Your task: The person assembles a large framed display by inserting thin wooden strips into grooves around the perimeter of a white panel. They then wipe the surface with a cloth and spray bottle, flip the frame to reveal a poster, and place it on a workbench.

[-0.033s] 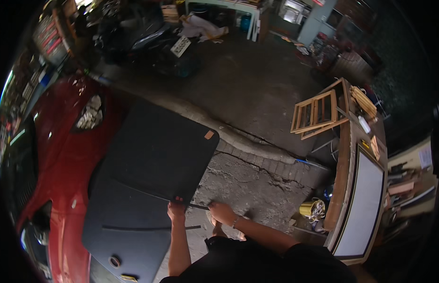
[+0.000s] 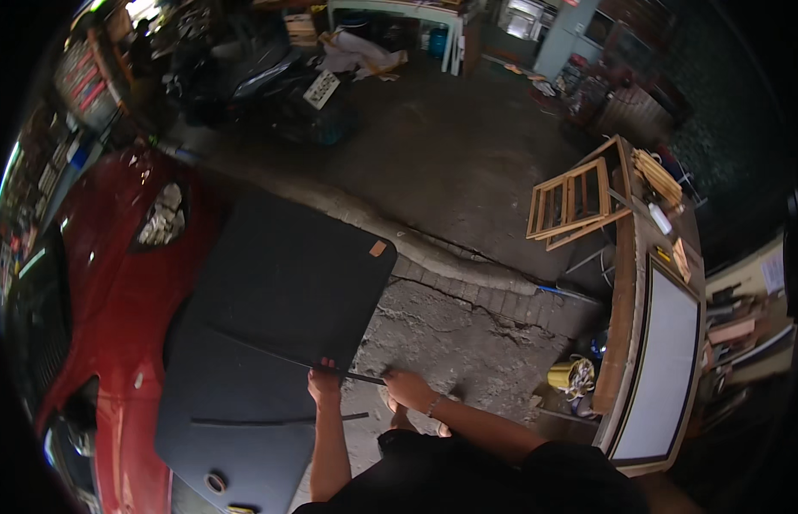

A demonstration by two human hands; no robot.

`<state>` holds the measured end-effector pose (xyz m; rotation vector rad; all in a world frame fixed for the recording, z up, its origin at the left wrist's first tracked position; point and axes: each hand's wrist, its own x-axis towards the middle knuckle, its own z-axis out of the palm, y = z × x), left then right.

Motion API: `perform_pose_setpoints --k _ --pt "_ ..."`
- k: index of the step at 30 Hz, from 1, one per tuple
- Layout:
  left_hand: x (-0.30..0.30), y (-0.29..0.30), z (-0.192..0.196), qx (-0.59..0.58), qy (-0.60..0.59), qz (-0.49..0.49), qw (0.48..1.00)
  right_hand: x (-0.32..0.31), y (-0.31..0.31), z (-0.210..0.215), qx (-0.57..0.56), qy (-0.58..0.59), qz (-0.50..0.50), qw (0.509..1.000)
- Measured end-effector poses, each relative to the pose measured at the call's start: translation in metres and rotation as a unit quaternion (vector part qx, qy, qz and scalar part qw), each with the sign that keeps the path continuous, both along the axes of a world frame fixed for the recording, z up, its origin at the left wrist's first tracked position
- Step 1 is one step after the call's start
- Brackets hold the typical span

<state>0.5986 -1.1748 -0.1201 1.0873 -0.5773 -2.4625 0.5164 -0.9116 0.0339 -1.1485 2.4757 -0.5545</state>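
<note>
A large dark grey panel (image 2: 270, 265) with rounded corners lies in front of me, with a small tan patch (image 2: 377, 248) near its far right corner. Across its middle runs a thin black strip (image 2: 358, 377), whose right end sticks out past the panel's edge. At that edge my left hand (image 2: 324, 385) is closed on the strip, fingertips over the panel. Just off the panel, my right hand (image 2: 409, 391) grips the strip's end. Closer to me lies a second black strip (image 2: 270, 421), flat on the panel. A roll of tape (image 2: 215, 482) rests near the panel's near end.
Left of the panel is a red car body (image 2: 116, 283). On my right stands a bench with a white framed board (image 2: 660, 368), wooden frames (image 2: 575, 206) and a white bottle (image 2: 660, 219). A yellow container (image 2: 570, 377) sits below it. Farther off is a motorcycle (image 2: 262, 86).
My view has shifted slightly. Both hands keep their hold on the strip at the panel's edge.
</note>
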Motion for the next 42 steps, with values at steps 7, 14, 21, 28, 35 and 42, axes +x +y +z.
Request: perform_pose_setpoints --k 7,14,21,28,35,42 --pt "-0.095 0.118 0.156 -0.135 0.073 -0.122 0.981 0.021 0.093 0.025 -0.133 -0.071 -0.238 0.959" --pt "-0.128 0.33 0.258 -0.227 0.203 -0.35 0.886 0.111 0.2 0.072 -0.286 -0.122 -0.499 0.809" --pt "0.0 0.574 0.301 -0.321 0.303 -0.54 0.717 0.24 0.34 0.083 -0.351 -0.096 -0.626 0.69" --pt "0.131 0.723 0.294 -0.455 0.372 -0.621 0.518 0.405 0.501 0.106 -0.222 0.157 -0.693 0.667" --pt "0.186 0.766 0.279 -0.589 0.39 -0.692 0.148 0.483 0.659 0.201 -0.017 0.373 -0.674 0.637" --pt "0.206 0.834 0.254 -0.587 0.359 -0.724 0.053 0.522 0.784 0.119 -0.002 0.206 -0.621 0.756"
